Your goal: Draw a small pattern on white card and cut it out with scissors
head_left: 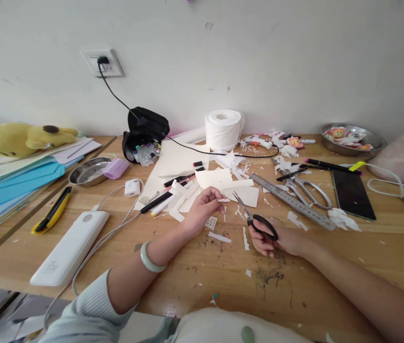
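My right hand (pixel 285 239) is closed around a pair of black-handled scissors (pixel 250 217), its fingers through the handle loops. The blades point up and to the left, slightly apart. My left hand (pixel 202 209) pinches a small white paper piece (pixel 223 200) between thumb and fingertips, a little left of the blade tips. Just below the left fingers lies a small paper square with black line drawing (pixel 211 223). A white paper strip (pixel 219 237) is near it on the table. Cream paper sheets (pixel 243 194) lie behind both hands.
A steel ruler (pixel 291 201) and larger metal scissors (pixel 312 190) lie to the right, near a phone (pixel 354 193). A tissue roll (pixel 223 131) and black pen case (pixel 148 124) stand behind. At left are a white power bank (pixel 69 250) and yellow cutter (pixel 51 212).
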`<act>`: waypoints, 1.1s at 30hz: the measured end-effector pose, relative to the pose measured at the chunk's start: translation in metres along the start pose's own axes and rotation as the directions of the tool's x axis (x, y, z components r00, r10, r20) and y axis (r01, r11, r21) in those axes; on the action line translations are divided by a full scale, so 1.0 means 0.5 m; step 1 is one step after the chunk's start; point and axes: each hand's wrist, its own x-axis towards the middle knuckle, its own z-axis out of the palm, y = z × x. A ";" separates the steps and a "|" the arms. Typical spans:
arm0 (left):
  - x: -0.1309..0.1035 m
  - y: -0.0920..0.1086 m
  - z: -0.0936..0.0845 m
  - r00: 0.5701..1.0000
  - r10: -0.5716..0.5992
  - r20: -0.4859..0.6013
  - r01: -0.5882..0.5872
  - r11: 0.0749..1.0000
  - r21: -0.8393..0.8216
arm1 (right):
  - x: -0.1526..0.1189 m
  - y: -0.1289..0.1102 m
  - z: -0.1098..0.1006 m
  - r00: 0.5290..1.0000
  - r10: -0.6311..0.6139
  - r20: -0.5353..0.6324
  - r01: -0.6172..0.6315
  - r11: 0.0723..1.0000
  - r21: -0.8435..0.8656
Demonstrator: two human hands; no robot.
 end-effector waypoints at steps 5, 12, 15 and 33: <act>-0.004 0.004 0.004 0.999 0.023 0.049 -0.021 0.999 -0.038 | 0.000 0.002 -0.003 1.000 -0.019 0.004 0.019 0.999 -0.026; -0.002 0.003 0.008 0.999 -0.039 0.018 0.039 0.998 -0.055 | 0.000 0.004 -0.004 1.000 -0.027 0.010 0.027 1.000 -0.009; -0.002 0.004 0.005 0.999 -0.048 -0.008 0.048 0.999 0.003 | 0.000 0.004 -0.004 0.999 -0.025 0.025 0.025 1.000 0.004; -0.006 -0.030 0.060 0.972 0.068 0.225 -0.233 0.184 0.955 | 0.005 0.011 -0.008 0.996 -0.079 0.047 0.079 0.997 -0.003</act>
